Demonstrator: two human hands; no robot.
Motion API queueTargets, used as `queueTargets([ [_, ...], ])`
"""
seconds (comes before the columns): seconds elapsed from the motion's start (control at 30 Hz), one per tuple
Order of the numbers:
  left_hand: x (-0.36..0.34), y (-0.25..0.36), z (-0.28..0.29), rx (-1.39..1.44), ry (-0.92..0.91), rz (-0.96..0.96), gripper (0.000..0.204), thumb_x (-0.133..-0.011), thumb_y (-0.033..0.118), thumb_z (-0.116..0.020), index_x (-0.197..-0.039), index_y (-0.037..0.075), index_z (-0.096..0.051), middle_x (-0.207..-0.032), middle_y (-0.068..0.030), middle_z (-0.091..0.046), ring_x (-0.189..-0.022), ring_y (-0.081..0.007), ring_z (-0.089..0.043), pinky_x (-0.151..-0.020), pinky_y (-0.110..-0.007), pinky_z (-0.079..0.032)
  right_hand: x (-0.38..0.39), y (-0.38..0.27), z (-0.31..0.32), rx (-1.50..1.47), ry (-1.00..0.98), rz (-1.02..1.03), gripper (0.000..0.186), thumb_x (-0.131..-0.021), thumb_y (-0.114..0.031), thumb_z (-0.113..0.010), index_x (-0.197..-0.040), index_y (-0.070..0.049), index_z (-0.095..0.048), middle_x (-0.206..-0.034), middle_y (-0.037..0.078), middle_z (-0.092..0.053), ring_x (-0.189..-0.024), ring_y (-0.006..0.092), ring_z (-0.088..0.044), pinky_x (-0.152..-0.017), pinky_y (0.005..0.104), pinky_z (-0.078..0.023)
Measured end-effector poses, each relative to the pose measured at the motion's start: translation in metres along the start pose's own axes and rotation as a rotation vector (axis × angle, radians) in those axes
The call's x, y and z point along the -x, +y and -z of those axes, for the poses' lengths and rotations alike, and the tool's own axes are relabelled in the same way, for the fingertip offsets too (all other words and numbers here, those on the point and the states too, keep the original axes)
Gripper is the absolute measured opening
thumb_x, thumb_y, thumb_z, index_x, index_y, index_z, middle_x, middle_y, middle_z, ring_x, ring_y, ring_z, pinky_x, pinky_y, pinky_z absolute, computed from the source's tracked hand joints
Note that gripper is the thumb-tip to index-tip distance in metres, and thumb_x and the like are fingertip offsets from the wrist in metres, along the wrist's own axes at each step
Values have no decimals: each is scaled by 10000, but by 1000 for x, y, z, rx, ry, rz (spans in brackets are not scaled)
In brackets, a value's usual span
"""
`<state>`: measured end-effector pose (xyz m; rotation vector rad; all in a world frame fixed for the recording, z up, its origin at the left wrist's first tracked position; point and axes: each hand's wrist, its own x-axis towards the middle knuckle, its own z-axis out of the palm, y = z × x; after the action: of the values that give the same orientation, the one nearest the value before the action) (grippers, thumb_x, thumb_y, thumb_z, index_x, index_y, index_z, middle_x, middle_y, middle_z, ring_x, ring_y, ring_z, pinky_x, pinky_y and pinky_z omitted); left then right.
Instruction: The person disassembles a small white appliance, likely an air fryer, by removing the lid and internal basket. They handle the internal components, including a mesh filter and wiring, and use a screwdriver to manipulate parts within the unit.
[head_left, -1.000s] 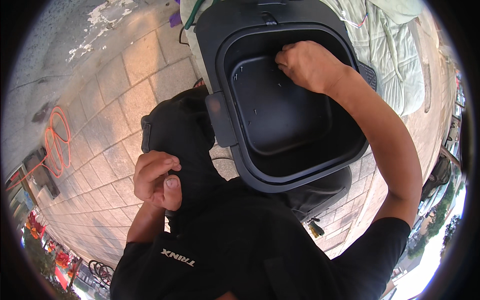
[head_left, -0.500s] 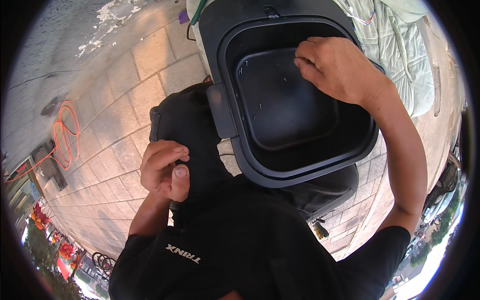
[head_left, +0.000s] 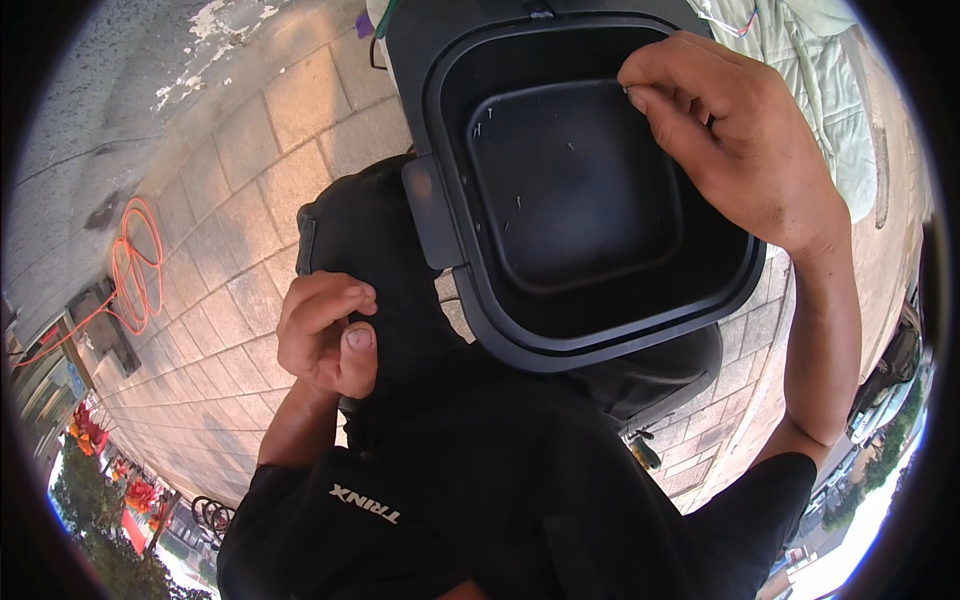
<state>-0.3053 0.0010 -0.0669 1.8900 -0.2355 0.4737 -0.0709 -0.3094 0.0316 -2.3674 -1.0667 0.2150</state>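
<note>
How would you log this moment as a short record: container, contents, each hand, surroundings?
Container: black, rounded-square, open-topped
Contents: several tiny screw-like pieces, mostly toward the left of its floor
Left hand: near the left thigh, fingers curled, thumb apart, nothing visibly held
Right hand: over the container's far right part, thumb and forefinger close together, apparently on a tiny item too small to identify
Surroundings: pale green cloth at the picture's upper right, paved ground

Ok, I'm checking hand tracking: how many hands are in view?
2: the left hand by the left thigh, and the right hand over the right side of the black tub. Any in the distant background would be too small to tell.
</note>
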Motion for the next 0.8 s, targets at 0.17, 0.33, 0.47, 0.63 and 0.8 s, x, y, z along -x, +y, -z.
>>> queueTargets([
  [0.17, 0, 0, 1, -41, -37, -29, 322, -1010, 168, -565, -1238, -52, -617, -1034, -190, -629, -751, -178, -605, -579, -242, -486, 3, -9, 10, 6, 66, 80, 62, -951, -12, -718, -1009, -33, -709, -835, 39, -668, -657, 112, -613, -601, 262, -481],
  [0.33, -18, 12, -1, -42, -66, -53, 290, -1044, 155, -572, -1239, -54, -620, -1053, -190, -635, -713, -160, -618, -580, -247, -498, 10, -24, 24, 27, 86, 111, 114, -918, -64, -738, -1029, -39, -733, -810, 46, -679, -676, 153, -641, -624, 286, -506],
  [0.47, -58, 37, -12, -13, -100, -152, 303, -1072, 195, -603, -1252, -49, -622, -1060, -177, -638, -662, -139, -621, -574, -233, -489, 18, -70, 44, -65, 170, 78, 141, -793, 4, -730, -926, -23, -692, -773, 72, -648, -655, 197, -634, -585, 315, -489],
  [0.63, -107, 95, -46, 323, -84, 202, 357, -1119, 248, -509, -1216, -81, -604, -1087, -182, -666, -635, -143, -624, -517, -227, -436, 37, -105, 54, -39, 182, 117, 124, -828, -25, -719, -951, -25, -704, -791, 72, -663, -671, 195, -644, -608, 317, -501],
  [0.8, -126, 111, -61, 608, -108, 290, 448, -1154, 305, -389, -1153, -98, -582, -984, -178, -688, -581, -132, -576, -473, -211, -376, 57, -102, 56, 20, 161, 103, 117, -862, -53, -708, -976, -26, -715, -810, 72, -678, -687, 192, -654, -631, 320, -513],
])
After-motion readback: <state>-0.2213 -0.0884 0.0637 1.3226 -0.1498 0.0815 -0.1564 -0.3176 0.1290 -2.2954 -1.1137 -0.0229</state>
